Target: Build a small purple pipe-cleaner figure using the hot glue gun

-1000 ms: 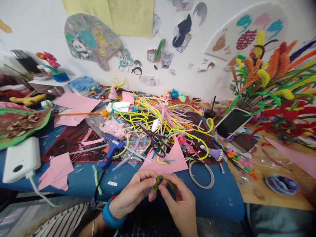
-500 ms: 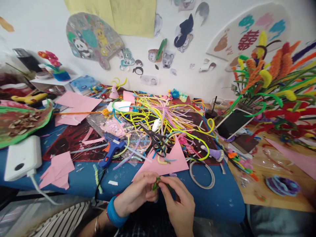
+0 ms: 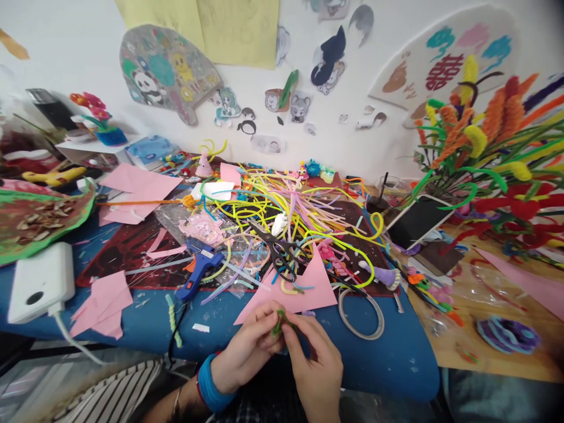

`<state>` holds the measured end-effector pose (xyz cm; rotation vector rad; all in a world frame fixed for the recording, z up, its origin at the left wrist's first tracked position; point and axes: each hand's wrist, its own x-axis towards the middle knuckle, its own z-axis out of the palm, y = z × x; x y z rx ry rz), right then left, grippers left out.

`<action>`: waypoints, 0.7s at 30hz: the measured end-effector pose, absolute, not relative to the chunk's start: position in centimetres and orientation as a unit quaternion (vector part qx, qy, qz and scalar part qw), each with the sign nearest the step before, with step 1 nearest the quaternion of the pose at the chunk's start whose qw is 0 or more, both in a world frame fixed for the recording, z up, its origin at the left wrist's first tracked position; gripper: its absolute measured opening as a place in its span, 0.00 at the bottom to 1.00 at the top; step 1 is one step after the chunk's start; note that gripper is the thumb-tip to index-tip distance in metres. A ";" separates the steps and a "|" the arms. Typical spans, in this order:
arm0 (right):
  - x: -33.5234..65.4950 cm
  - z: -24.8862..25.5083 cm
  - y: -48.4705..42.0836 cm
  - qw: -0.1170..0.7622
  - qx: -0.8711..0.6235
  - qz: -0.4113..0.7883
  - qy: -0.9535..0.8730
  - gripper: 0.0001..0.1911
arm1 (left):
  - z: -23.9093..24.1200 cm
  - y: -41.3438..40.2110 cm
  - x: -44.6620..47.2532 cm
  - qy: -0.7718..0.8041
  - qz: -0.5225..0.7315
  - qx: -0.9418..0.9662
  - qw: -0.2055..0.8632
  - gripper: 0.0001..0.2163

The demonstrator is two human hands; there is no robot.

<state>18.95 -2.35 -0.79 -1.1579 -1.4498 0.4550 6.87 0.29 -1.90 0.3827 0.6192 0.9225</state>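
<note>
Bunched smaller since a second ago, from loose arch to tight curl: green fuzzy strip (image 3: pixel 277 324). Beyond and left of left hand (image 3: pixel 247 346), blue glue gun (image 3: pixel 200 271). Pinched thumb-to-finger in left hand; pinched on its other side by right hand (image 3: pixel 318 358). Could spring out or kink, probably, from a slackened pinch or too hard a twist. Held between both hands' fingertips, nearer than scissors (image 3: pixel 274 239); past right hand, grey ring (image 3: pixel 372 336).

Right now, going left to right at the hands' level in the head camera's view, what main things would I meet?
White device, pink paper scraps, pale twisted strip, white scrap, left hand, green piece, right hand, grey ring, purple-blue coil.
</note>
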 end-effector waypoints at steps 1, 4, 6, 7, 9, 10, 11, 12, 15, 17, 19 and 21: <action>19.0 -0.7 -2.4 0.580 -0.492 0.192 -0.620 0.09 | -1.9 0.2 7.0 0.289 0.439 0.185 0.830 0.19; 19.1 -0.6 -2.4 0.583 -0.491 0.186 -0.620 0.10 | -1.9 0.1 7.2 0.281 0.453 0.198 0.822 0.16; 19.1 -0.5 -2.4 0.583 -0.492 0.185 -0.619 0.11 | -2.0 0.0 7.2 0.284 0.469 0.213 0.809 0.15; 19.2 -0.4 -2.4 0.583 -0.491 0.186 -0.619 0.11 | -2.0 -0.1 7.2 0.289 0.475 0.223 0.801 0.15; 19.2 -0.3 -2.5 0.586 -0.488 0.187 -0.620 0.11 | -1.9 -0.1 7.1 0.307 0.484 0.246 0.781 0.16; 19.2 -0.3 -2.5 0.588 -0.485 0.186 -0.620 0.10 | -1.8 -0.1 7.0 0.318 0.486 0.255 0.773 0.15; 19.2 -0.2 -2.5 0.589 -0.483 0.184 -0.621 0.10 | -1.7 -0.1 6.9 0.328 0.490 0.261 0.764 0.14; 19.2 -0.2 -2.5 0.591 -0.481 0.182 -0.622 0.10 | -1.6 0.0 6.8 0.337 0.494 0.264 0.756 0.14; 19.1 -0.1 -2.6 0.590 -0.480 0.178 -0.624 0.10 | -1.3 0.1 6.5 0.348 0.505 0.269 0.743 0.13; 19.0 -0.1 -2.7 0.587 -0.478 0.182 -0.628 0.11 | -1.1 0.2 6.3 0.347 0.502 0.277 0.742 0.12; 19.0 -0.1 -2.7 0.585 -0.472 0.186 -0.632 0.11 | -1.1 0.4 6.1 0.344 0.494 0.284 0.746 0.12; 19.0 0.0 -2.8 0.584 -0.470 0.188 -0.634 0.11 | -1.1 0.5 6.0 0.343 0.485 0.289 0.751 0.13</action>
